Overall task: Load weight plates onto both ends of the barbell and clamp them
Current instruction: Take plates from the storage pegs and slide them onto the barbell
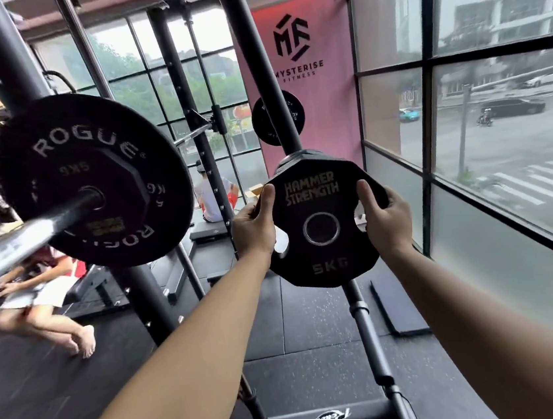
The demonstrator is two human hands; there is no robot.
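A: Nearest us, our left hand (253, 225) and right hand (386, 219) each clasp an edge of the small plate (322, 228), thumbs laid across its face. We hold it upright, right of the bar and well apart from it.

B: So we judge the step as carrying a plate to the bar?

A: Yes. The bar end (20, 242) juts out near left, bearing a large plate (55, 158) with a smaller plate (120, 179) in front. Next, we think, the hole must meet that end squarely, then slide on.

B: And what can't we make out?

A: No clamp shows. The bar end is blurred and cut by the frame, and the other end is hidden. Whether more plates sit behind ours, against the slanted post (264, 83), we cannot tell. Farther off, a spare plate (277, 118) hangs before the pink banner (311, 102).
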